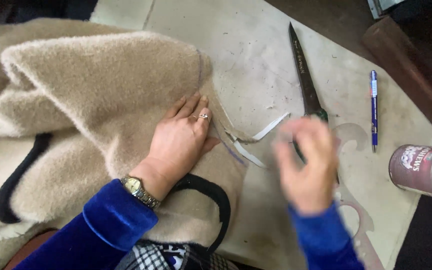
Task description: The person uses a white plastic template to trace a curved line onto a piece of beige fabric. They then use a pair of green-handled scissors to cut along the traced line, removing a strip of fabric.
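- Pressing flat, left hand (183,137) lies spread on beige fleece fabric (101,100); keep it taut.
- Right hand (306,162), blurred, grip unclear, hovers over scissors (307,87) on counter (256,60); seize handles squarely.

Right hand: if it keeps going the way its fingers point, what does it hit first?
Likely the scissors: the blurred right hand points up-table, already at their dark handle. Its height above them is unclear.
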